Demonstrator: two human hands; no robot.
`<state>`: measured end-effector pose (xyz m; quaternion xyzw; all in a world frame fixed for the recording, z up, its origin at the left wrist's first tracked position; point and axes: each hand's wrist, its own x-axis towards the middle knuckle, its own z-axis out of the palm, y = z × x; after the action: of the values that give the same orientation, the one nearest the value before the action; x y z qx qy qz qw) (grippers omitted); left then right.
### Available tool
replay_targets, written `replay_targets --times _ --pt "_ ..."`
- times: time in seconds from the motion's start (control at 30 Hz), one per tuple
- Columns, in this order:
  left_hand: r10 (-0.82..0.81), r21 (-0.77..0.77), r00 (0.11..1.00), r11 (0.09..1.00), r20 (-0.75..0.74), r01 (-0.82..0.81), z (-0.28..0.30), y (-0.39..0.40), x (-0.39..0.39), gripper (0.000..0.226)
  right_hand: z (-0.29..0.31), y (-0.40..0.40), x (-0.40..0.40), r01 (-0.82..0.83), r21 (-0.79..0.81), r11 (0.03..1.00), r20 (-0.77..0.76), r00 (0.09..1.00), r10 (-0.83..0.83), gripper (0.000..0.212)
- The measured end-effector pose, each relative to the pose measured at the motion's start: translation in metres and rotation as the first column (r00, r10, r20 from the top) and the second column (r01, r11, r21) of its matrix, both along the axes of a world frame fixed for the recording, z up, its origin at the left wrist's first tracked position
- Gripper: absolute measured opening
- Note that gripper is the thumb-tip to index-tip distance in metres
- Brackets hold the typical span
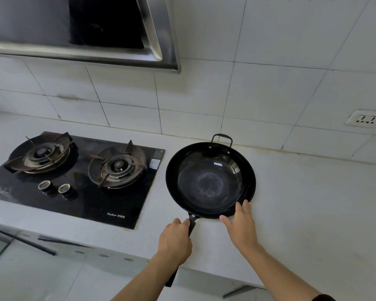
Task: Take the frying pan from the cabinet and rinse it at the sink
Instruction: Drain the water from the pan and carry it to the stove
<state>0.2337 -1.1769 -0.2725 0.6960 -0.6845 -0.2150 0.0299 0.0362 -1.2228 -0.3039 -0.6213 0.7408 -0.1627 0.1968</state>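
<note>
A round black metal frying pan with a long dark handle and a small loop handle on its far rim sits on the pale grey stone table, just beside the right edge of the black glass two-burner gas hob. The pan's long handle points toward 7 o'clock, out over the table's front edge; the loop handle is at 12 o'clock, close to the white tiled wall.

The left hand grips the long handle close to where it joins the pan, its fingers curled round it from above, with the end of the handle showing below the wrist. The right hand is spread flat, its fingers straight and slightly apart, their tips touching the pan's near rim at about 5 o'clock, the thumb stretched toward the handle joint.

Inside the pan a pale ring-shaped mark lies on the bottom, and a small label sticks to the inner wall at 1 o'clock.

Two round control knobs stand at the hob's front. A steel range hood hangs above the hob at 11 o'clock, and a white wall socket is at 3 o'clock.
</note>
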Motion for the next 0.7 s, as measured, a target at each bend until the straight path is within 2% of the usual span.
replay_targets --times 0.5,0.7 --pt "0.127 -0.051 0.991 0.99 -0.042 -0.129 -0.001 0.005 0.04 0.038 0.005 -0.029 0.049 -0.095 0.048 0.994 0.055 0.994 0.092 0.076" --pt "0.125 -0.042 0.992 0.991 -0.031 -0.126 -0.002 -0.002 0.043 0.035 0.003 -0.039 0.05 -0.105 0.046 0.993 0.065 0.993 0.102 0.079"
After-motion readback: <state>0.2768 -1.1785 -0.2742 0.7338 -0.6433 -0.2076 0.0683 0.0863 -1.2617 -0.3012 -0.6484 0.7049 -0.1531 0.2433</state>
